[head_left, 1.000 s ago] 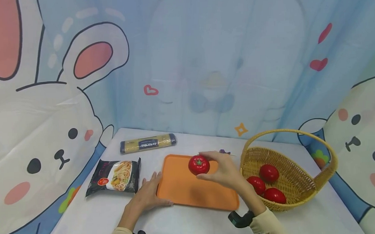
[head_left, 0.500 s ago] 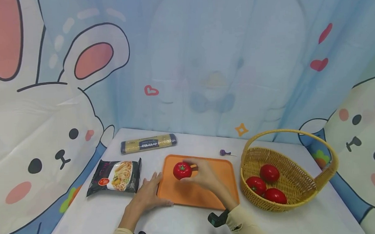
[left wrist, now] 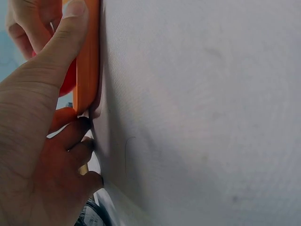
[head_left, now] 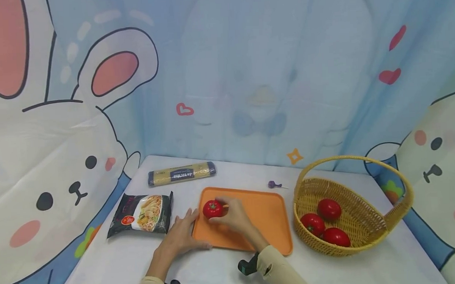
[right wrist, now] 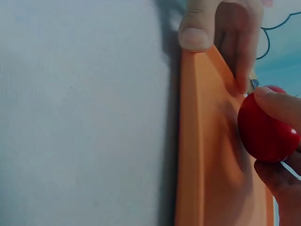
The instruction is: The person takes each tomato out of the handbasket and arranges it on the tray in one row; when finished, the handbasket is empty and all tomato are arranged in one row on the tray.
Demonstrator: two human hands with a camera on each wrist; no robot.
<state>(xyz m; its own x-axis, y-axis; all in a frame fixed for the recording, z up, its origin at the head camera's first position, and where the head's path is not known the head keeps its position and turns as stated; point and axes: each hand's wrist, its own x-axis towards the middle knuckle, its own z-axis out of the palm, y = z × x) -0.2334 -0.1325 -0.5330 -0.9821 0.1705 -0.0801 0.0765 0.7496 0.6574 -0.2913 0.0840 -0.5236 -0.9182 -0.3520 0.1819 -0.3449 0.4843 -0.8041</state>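
In the head view my right hand [head_left: 232, 216] grips a red tomato [head_left: 213, 209] with a green stem end, over the left part of an orange tray [head_left: 269, 216]. The right wrist view shows the tomato [right wrist: 265, 129] between thumb and fingers, low over the tray; whether it touches the surface I cannot tell. My left hand [head_left: 183, 235] rests at the tray's near left corner, fingers spread along the left side. Its thumb [left wrist: 70, 28] touches the tray's front edge in the left wrist view.
A wicker basket [head_left: 359, 233] with several red tomatoes [head_left: 329, 209] stands right of the tray. To the left lies a black noodle packet [head_left: 141, 214]; behind it is a pasta pack [head_left: 182, 174]. A small purple item [head_left: 275, 184] with a thin pale stick lies behind the tray.
My right hand has carried the tomato leftward from over the tray's middle and lowered it at the left part. My left hand has stayed in place.
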